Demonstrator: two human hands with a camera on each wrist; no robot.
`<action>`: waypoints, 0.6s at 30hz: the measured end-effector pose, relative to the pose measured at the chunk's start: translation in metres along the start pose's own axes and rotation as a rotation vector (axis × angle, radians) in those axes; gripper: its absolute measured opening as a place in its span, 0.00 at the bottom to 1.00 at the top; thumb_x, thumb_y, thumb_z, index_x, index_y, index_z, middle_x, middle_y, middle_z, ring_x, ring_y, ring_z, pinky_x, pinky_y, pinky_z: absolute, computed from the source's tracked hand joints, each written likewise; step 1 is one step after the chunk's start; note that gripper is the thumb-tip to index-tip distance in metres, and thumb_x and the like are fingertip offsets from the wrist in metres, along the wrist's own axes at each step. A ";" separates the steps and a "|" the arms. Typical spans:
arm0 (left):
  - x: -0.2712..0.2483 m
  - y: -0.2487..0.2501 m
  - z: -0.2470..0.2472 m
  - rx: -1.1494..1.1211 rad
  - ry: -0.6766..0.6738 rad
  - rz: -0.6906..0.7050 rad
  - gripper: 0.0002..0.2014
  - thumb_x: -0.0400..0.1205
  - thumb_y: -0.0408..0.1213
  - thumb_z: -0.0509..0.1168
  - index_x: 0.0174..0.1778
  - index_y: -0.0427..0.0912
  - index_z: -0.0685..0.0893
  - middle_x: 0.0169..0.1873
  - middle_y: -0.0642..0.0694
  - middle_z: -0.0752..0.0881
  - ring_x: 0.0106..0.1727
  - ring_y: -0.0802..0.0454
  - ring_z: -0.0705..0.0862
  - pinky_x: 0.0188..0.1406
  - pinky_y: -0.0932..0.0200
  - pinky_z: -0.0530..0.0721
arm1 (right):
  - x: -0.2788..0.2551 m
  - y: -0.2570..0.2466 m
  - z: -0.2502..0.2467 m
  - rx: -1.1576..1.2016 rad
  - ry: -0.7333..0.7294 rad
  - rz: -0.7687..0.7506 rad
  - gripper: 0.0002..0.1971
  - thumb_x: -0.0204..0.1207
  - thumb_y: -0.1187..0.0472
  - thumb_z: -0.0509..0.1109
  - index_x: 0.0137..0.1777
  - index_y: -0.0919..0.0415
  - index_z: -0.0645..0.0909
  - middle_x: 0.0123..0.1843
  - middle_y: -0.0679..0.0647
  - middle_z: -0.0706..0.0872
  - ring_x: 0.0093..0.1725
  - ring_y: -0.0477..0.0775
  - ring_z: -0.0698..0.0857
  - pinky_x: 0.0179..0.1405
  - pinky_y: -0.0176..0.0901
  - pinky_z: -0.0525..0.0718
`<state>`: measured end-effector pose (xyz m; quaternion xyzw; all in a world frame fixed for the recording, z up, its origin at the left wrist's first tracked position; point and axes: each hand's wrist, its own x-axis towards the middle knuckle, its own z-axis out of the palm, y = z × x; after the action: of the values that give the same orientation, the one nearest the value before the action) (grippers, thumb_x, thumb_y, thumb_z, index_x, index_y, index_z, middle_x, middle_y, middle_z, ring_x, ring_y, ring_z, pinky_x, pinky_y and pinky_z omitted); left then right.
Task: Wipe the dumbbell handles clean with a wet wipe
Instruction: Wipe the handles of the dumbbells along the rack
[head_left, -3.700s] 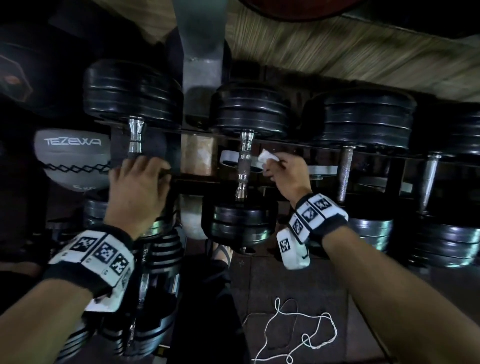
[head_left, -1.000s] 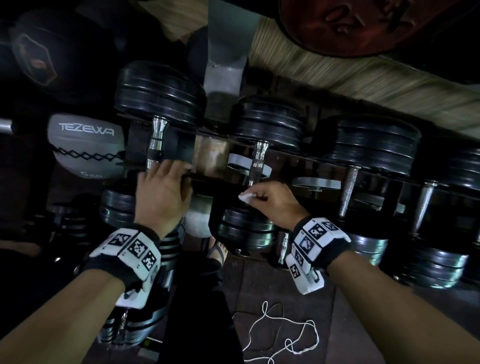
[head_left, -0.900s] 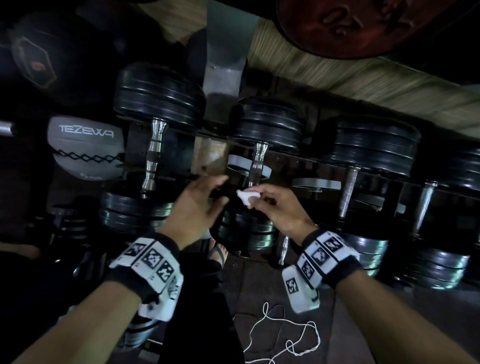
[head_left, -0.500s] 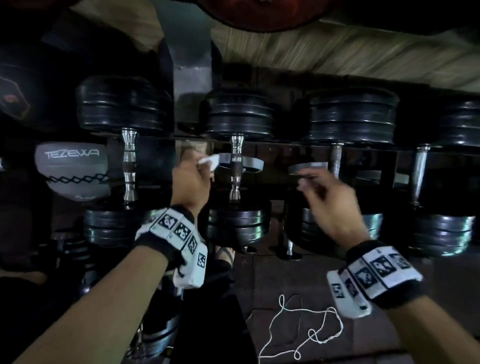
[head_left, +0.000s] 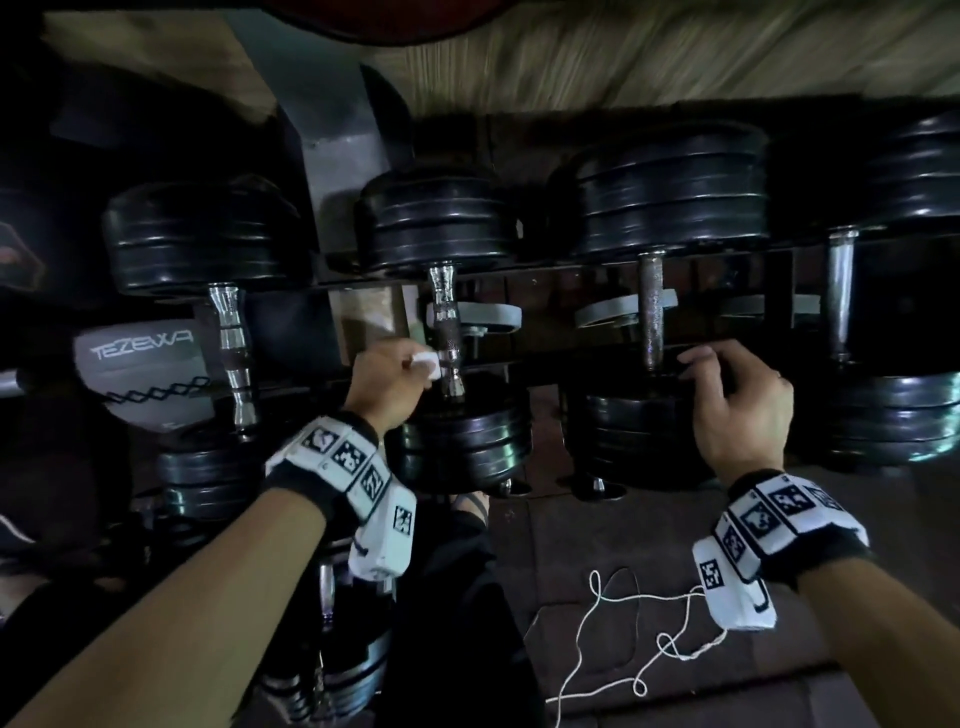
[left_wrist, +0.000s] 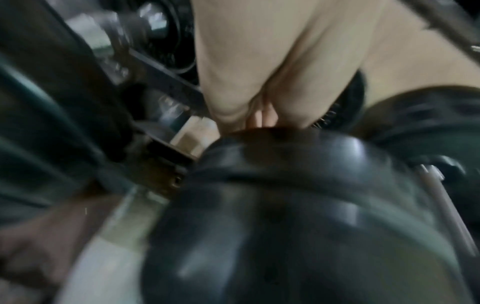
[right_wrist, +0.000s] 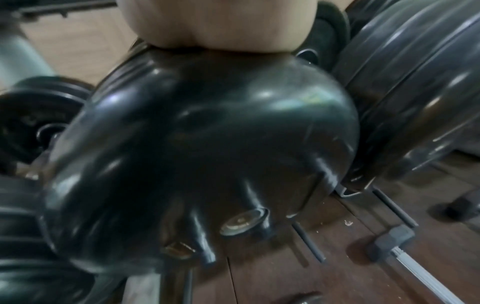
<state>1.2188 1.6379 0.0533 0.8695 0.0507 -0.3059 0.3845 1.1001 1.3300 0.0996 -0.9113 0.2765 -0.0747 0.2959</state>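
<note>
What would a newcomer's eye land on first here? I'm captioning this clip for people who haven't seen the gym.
Probably the white wet wipe, bright in the dim scene, pinched in the left hand against the second dumbbell handle. Next, the row of black dumbbells on the rack, with the right hand resting on the third one's near weight.

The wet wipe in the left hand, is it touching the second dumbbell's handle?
Touching: head view shows the wet wipe pressed against the handle, no gap.

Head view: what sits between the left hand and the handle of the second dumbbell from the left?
In the head view, the white wet wipe, pinched by the left hand, lies between that hand and the dumbbell handle, against its lower part.
</note>
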 end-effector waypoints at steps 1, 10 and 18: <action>0.011 0.005 -0.003 -0.043 0.040 -0.007 0.10 0.85 0.32 0.66 0.59 0.41 0.89 0.44 0.43 0.91 0.41 0.54 0.86 0.40 0.76 0.80 | 0.000 0.001 0.000 -0.015 0.001 0.003 0.21 0.80 0.46 0.56 0.48 0.55 0.88 0.39 0.56 0.90 0.44 0.65 0.88 0.52 0.64 0.84; 0.007 -0.003 0.005 -0.029 -0.048 -0.022 0.13 0.85 0.32 0.66 0.64 0.37 0.86 0.49 0.49 0.87 0.55 0.52 0.86 0.60 0.63 0.78 | 0.001 0.008 0.003 -0.047 0.016 -0.012 0.21 0.81 0.46 0.56 0.47 0.57 0.87 0.38 0.58 0.88 0.42 0.66 0.86 0.47 0.63 0.84; 0.051 0.016 -0.008 -0.360 0.039 -0.026 0.09 0.86 0.30 0.64 0.58 0.43 0.86 0.47 0.49 0.89 0.43 0.57 0.84 0.46 0.63 0.80 | 0.001 0.013 0.004 -0.071 0.011 -0.031 0.23 0.81 0.45 0.55 0.47 0.59 0.88 0.38 0.61 0.87 0.42 0.68 0.85 0.44 0.62 0.83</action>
<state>1.2692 1.6247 0.0389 0.7915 0.1232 -0.2800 0.5291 1.0967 1.3225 0.0893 -0.9250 0.2663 -0.0744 0.2606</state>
